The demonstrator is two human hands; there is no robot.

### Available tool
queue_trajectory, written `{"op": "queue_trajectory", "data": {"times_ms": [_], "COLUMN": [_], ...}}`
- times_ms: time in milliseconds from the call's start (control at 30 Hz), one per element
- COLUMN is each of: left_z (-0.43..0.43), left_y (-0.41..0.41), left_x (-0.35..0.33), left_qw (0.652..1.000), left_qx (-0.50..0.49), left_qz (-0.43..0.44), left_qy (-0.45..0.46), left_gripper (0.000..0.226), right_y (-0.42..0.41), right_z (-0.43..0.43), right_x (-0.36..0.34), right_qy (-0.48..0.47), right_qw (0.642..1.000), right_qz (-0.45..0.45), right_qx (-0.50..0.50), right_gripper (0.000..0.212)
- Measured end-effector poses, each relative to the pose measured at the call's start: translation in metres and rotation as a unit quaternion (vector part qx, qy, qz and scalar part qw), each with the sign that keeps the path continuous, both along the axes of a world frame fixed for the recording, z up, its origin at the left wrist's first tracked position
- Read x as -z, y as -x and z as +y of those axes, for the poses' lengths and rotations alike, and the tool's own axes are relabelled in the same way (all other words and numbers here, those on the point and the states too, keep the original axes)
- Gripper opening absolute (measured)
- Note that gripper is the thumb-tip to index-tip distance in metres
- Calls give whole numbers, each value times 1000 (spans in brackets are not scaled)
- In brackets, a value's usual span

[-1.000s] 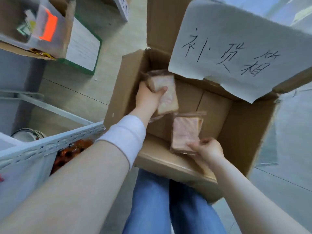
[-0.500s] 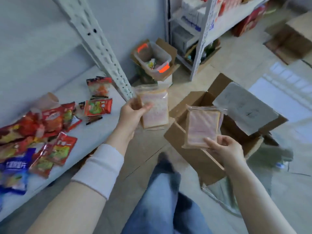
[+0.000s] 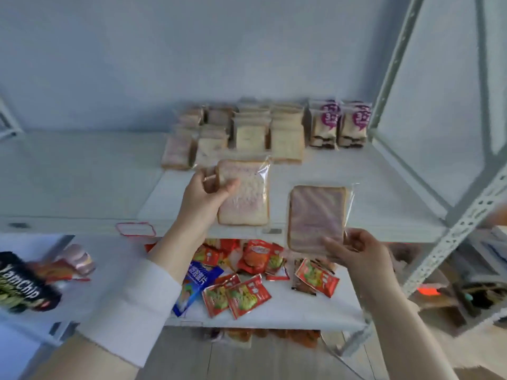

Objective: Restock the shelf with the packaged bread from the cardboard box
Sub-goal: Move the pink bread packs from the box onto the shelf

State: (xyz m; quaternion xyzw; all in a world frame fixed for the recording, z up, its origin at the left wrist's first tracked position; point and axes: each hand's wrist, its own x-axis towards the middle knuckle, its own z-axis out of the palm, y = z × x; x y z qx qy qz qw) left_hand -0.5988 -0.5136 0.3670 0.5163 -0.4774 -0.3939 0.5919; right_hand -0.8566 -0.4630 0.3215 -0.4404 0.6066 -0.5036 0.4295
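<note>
My left hand (image 3: 204, 200) grips a clear-wrapped pack of sliced bread (image 3: 247, 197) by its left edge, holding it over the front of the white upper shelf (image 3: 82, 176). A second, pinker bread pack (image 3: 315, 215) is pinched at its lower corner by my right hand (image 3: 354, 252), in front of the shelf's front lip. Rows of similar bread packs (image 3: 247, 135) stand at the back of that shelf, with two purple-labelled packs (image 3: 340, 124) to their right. The cardboard box is out of view.
The lower shelf (image 3: 288, 311) holds several red snack packets (image 3: 241, 294), a blue packet (image 3: 196, 283) and a dark chip bag (image 3: 22, 286) at the left. A perforated white shelf post (image 3: 450, 237) slants down the right side. Floor clutter lies at far right.
I have turned from the cardboard box to the shelf. Both hands lifted their bread packs out of the box and raised them to the upper shelf's front edge.
</note>
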Motion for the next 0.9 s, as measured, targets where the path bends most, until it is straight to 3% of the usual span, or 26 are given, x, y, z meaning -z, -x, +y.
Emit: {"op": "queue_trajectory", "data": {"times_ms": [200,400,533,600,700,800,900], "left_z": [-60,-154,-209,-228,-247,-258,-267], "left_y": [-165,-208,-211,-211,-216,-224,-232], "left_x": [22,37,49,60,74,78,75], "left_qw": [996,994,987,981,982,989,991], "left_qx": [-76,-91,-121,-136,-122,-85,-28], "left_qz": [-25,-25,-72,-115,-106,-51,1], "left_qy": [-50,-58,-71,-80,-94,-108,-133], "left_gripper": [36,32,34,39,54,65,71], "right_y": [-171,-237,-262,-270,-279,-299,-327], "right_z": [-97,-191,-241,-252,-253,-257,-272], "right_x": [14,15,17,23,18,11,0], "right_qy": [-25,-22,-25,-24,73,228,236], "right_qw": [998,1000,993,967,939,858,772], "right_qz": [16,9,116,248,330,461,578], "right_qx": [-57,-7,28,46,67,-15,-119], "right_gripper": [29,36,49,59,76,81,93]}}
